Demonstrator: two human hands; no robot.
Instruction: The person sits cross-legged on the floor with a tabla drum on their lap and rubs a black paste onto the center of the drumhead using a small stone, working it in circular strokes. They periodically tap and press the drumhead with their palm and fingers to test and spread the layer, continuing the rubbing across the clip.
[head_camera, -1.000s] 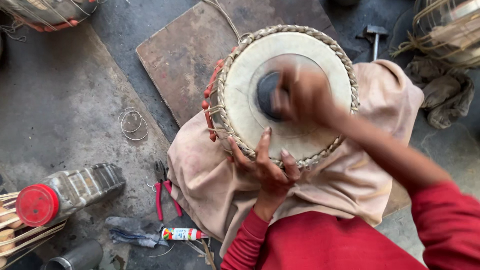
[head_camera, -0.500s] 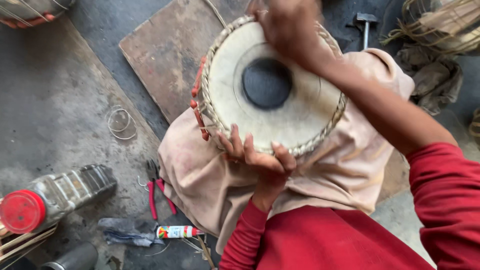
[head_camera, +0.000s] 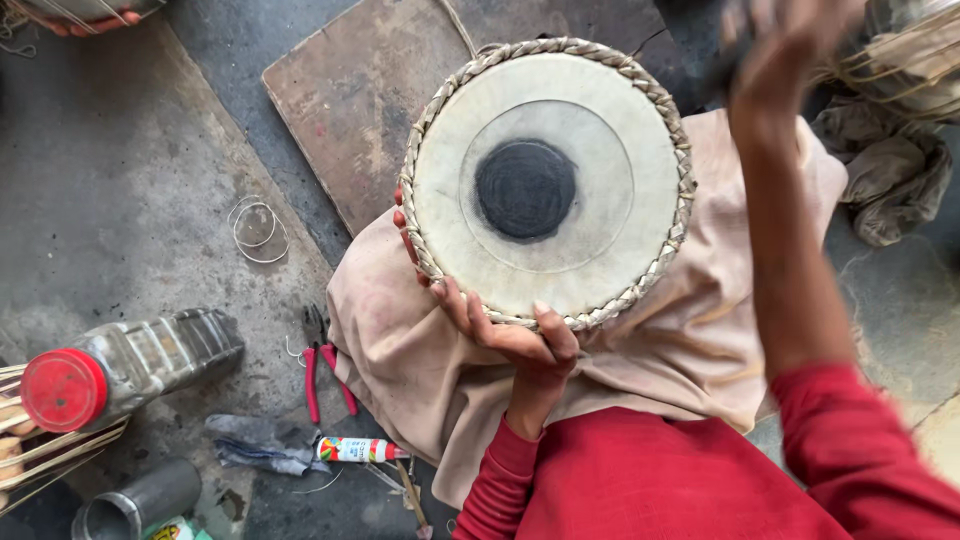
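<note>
The round, pale-skinned drum with a black centre patch and braided rim (head_camera: 548, 185) is steadied on the beige lap cloth (head_camera: 640, 400) by the gripping left hand (head_camera: 500, 325); the raised, blurred right hand (head_camera: 785, 45) cannot be judged open or closed.

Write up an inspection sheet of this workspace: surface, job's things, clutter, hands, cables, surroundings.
Surface: grey concrete floor with a worn board on it.
Job's things: drum with a pale skin, a dark centre patch and a braided rim, resting on a beige cloth.
Clutter: red-handled pliers, red-capped plastic bottle, small tube, wire rings, metal can.
Hands: left hand cups the drum's near rim; right hand raised, blurred, grip unclear.
Cables: nothing seen.
Surroundings: crumpled rag.
</note>
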